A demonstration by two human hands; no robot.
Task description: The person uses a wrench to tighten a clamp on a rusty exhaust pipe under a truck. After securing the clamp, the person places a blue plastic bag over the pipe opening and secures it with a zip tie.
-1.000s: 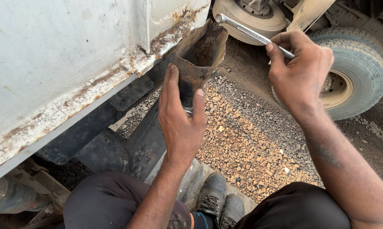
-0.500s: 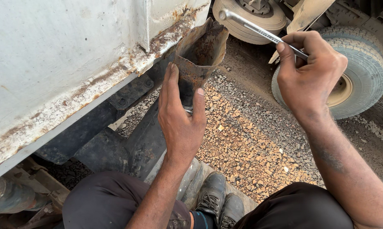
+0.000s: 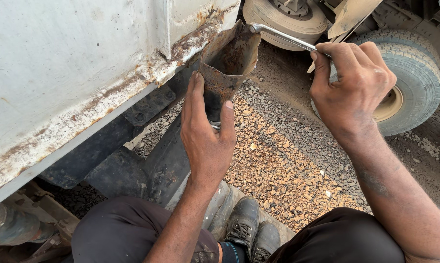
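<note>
Left hand point(image 3: 208, 141) was wrapped around the bottom of a rusty bent metal bracket point(image 3: 228, 63) hanging off the edge of the white rusted body panel point(image 3: 74, 68). Right hand point(image 3: 351, 90) gripped a shiny wrench point(image 3: 283, 36), its head up at the bracket's top corner. Gravel point(image 3: 278, 156) below, truck tyre point(image 3: 415, 83) just behind, black boots point(image 3: 251, 231) between the knees.

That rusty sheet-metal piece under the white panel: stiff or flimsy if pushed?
The rusty bracket is probably thin sheet: its edges look ragged and bent, so it may flex. The heavy corrosion suggests it could flake or crumble. The left hand braces it while the right hand holds a wrench.
</note>
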